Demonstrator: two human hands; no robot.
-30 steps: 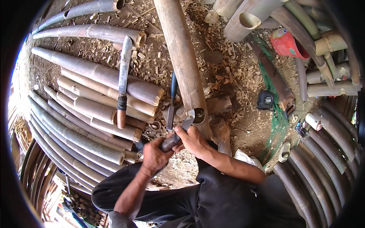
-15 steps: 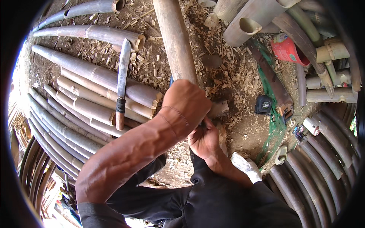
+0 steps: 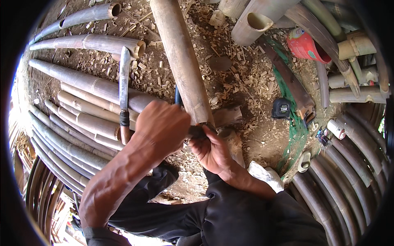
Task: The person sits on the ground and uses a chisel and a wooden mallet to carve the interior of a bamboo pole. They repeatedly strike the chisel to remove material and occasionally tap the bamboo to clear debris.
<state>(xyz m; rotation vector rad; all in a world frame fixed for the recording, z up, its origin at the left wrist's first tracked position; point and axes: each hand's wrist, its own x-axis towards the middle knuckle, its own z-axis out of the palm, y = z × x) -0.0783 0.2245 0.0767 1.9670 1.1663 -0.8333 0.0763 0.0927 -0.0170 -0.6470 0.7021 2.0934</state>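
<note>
A thick bamboo pole slants down from the top edge, its near end just beyond my hands. My left hand is closed in a fist left of that end, knuckles up; what it grips is hidden. My right hand, palm partly up, pinches a small dark object between thumb and fingers at the pole's end. That object reaches toward my left hand, and its kind is unclear. Between left hand and pole stands a blue rod-like piece; I cannot tell whether my left hand touches it.
A long knife lies across bamboo poles at the left. To the right are a handsaw, black tape measure, green netting and red bucket. Wood chips litter the dirt; more bamboo lies lower right.
My left hand has moved left and down, off the pole's near end, uncovering that end and the dark object. My right hand stays close to its earlier place. The view has shifted slightly.
</note>
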